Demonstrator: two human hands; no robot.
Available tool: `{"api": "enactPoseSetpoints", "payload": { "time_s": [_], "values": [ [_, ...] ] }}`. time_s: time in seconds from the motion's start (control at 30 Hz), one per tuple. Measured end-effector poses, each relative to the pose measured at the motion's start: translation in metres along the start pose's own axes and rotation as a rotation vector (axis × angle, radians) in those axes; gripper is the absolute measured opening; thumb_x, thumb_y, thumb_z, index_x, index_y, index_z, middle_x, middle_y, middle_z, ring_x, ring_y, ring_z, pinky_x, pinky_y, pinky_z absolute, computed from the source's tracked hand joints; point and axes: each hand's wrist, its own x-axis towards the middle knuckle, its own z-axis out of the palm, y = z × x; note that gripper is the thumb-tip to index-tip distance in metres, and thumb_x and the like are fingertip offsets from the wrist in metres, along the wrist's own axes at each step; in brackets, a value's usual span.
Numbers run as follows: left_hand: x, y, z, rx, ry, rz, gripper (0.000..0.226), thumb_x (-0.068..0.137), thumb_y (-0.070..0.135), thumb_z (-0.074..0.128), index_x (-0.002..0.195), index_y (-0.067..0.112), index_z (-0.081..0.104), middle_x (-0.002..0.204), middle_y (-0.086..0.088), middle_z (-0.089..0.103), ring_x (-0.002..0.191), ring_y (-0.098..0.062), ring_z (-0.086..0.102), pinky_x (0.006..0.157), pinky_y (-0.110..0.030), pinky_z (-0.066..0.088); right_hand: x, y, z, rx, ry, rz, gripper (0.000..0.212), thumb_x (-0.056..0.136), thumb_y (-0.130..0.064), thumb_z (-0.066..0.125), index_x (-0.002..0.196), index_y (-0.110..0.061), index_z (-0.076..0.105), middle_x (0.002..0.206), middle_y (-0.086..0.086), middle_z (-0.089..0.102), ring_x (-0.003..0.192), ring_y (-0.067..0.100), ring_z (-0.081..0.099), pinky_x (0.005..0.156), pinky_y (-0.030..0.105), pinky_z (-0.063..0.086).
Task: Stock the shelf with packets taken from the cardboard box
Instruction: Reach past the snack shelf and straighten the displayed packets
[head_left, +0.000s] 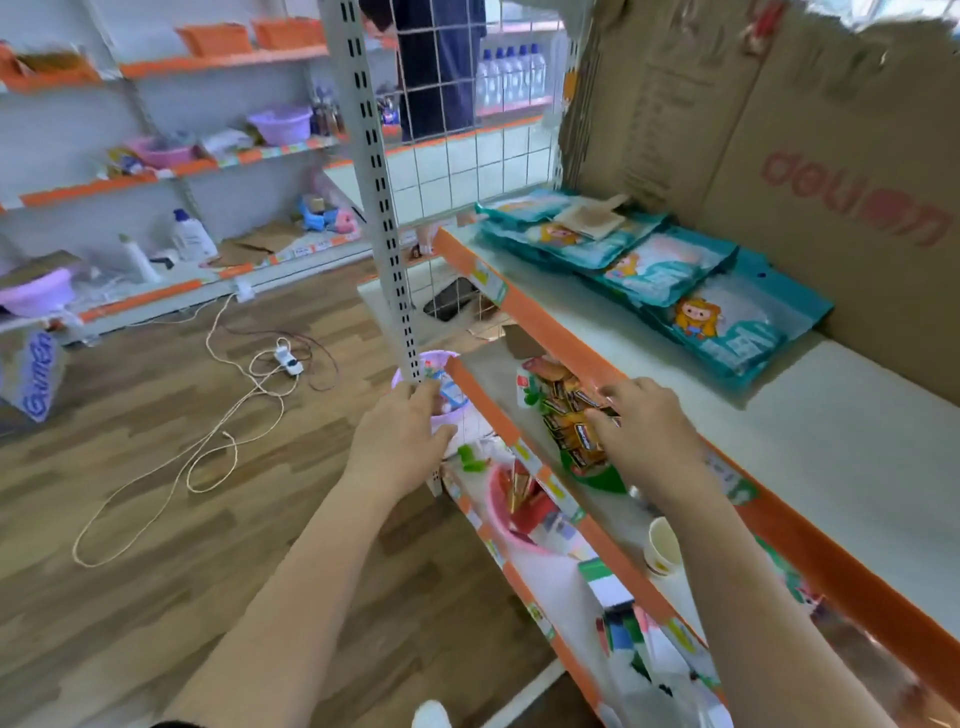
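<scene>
My right hand (647, 431) reaches under the top shelf's orange edge (545, 322) and grips a clear packet of small orange-and-black sachets (563, 410) lying on the second shelf. My left hand (402, 439) is at the shelf's left end, fingers closed on the rim of a lilac plastic basin (431, 366) by the perforated grey upright. On the top shelf lie three teal packets with a cartoon figure (701, 306), overlapping in a row. A tall cardboard panel (831, 171) stands behind them.
Lower shelves hold a pink basin (506, 512), a paper cup (662, 545) and small boxes. A wire grid (467, 130) closes the shelf's far end. A white cord and power strip (288, 361) lie on the wooden floor. Another shelving unit (171, 171) lines the left wall.
</scene>
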Motion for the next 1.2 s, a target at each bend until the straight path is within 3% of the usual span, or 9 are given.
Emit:
{"api": "enactPoseSetpoints", "payload": {
  "time_s": [0.13,0.33,0.47,0.63,0.77,1.03,1.2],
  "values": [
    [0.043,-0.030,-0.014,-0.047,-0.047,0.047,0.055,0.091,0.033,0.053,0.141,0.021,0.036,0.134,-0.003,0.048,0.133,-0.029,0.035,0.095,-0.040,0.042,0.030,-0.037,0.010,0.002,0.018,0.059,0.029,0.093,-0.034,0.050,0.113,-0.015,0.058,0.116,0.007,0.056,0.111,0.027,0.047,0.088,0.039,0.045],
    [0.098,-0.049,-0.021,-0.063,-0.058,0.118,0.053,0.093,0.038,0.053,0.140,0.022,0.037,0.138,-0.001,0.045,0.123,-0.025,0.045,0.108,-0.044,0.031,0.070,-0.054,0.015,-0.010,0.050,0.141,0.035,0.092,-0.037,0.052,0.123,-0.019,0.056,0.124,0.005,0.055,0.115,0.025,0.047,0.090,0.038,0.042],
    [0.133,-0.051,-0.013,-0.117,-0.096,0.120,0.050,0.093,0.036,0.052,0.139,0.023,0.039,0.138,-0.001,0.044,0.123,-0.024,0.046,0.107,-0.051,0.030,0.100,-0.053,0.017,0.020,0.117,0.175,0.037,0.093,-0.034,0.053,0.126,-0.017,0.054,0.129,0.005,0.054,0.121,0.023,0.045,0.093,0.036,0.040],
    [0.192,-0.042,-0.007,-0.099,-0.065,0.151,0.043,0.094,0.028,0.047,0.136,0.024,0.042,0.139,0.002,0.043,0.123,-0.022,0.045,0.094,-0.036,0.041,0.157,-0.042,0.022,0.134,0.299,0.204,0.034,0.092,-0.023,0.054,0.124,-0.011,0.055,0.125,0.008,0.057,0.118,0.024,0.049,0.095,0.037,0.040],
    [0.255,-0.026,-0.013,-0.104,-0.035,0.205,0.044,0.094,0.028,0.049,0.137,0.021,0.042,0.135,-0.001,0.047,0.124,-0.022,0.044,0.098,-0.037,0.040,0.206,-0.033,0.016,0.188,0.386,0.258,0.032,0.092,-0.020,0.054,0.121,-0.009,0.057,0.121,0.011,0.058,0.116,0.028,0.050,0.095,0.040,0.042],
    [0.343,0.030,-0.012,-0.078,0.026,0.345,0.045,0.094,0.029,0.051,0.137,0.018,0.044,0.136,-0.005,0.047,0.124,-0.023,0.044,0.094,-0.033,0.036,0.274,-0.002,0.002,0.264,0.205,0.498,0.046,0.092,-0.029,0.056,0.133,-0.013,0.044,0.134,0.013,0.047,0.120,0.030,0.045,0.092,0.036,0.038],
    [0.390,0.066,0.000,-0.144,-0.072,0.446,0.046,0.094,0.031,0.051,0.137,0.019,0.043,0.142,-0.004,0.042,0.128,-0.023,0.042,0.097,-0.036,0.038,0.295,-0.003,-0.005,0.390,0.157,0.558,0.052,0.092,-0.032,0.056,0.138,-0.015,0.038,0.137,0.009,0.045,0.121,0.026,0.045,0.092,0.035,0.038]
  ]
}}
